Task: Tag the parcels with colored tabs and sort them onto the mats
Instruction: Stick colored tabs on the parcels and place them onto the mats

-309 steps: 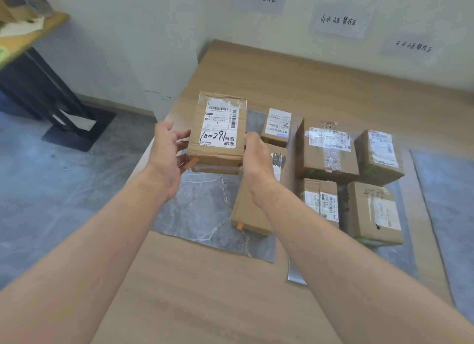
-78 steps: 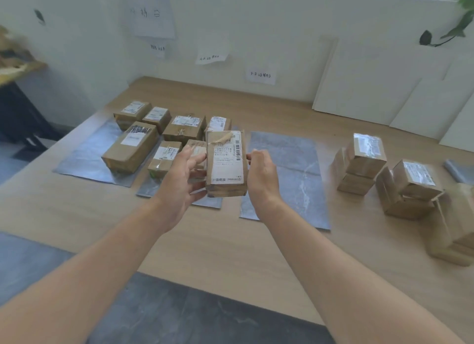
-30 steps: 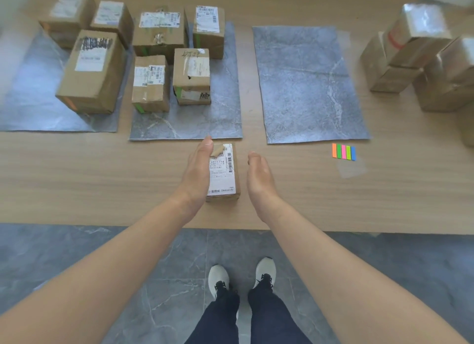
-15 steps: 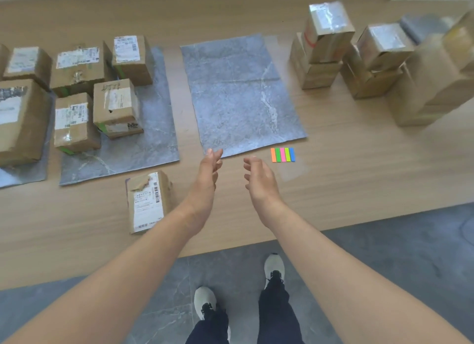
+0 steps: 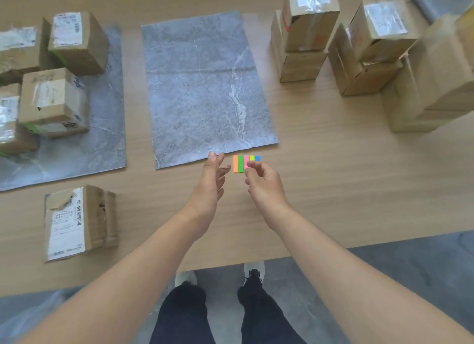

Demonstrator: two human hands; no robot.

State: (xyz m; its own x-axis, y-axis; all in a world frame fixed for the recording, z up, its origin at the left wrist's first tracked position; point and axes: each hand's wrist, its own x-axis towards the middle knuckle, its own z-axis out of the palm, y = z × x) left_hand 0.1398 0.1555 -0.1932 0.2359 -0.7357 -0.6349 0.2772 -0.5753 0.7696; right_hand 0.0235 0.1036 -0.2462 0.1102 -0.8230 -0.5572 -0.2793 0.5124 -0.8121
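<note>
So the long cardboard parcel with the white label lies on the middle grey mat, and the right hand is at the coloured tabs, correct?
No. The head view shows the long cardboard parcel on the wooden table, not on the middle grey mat. The right hand is at the coloured tabs.
</note>
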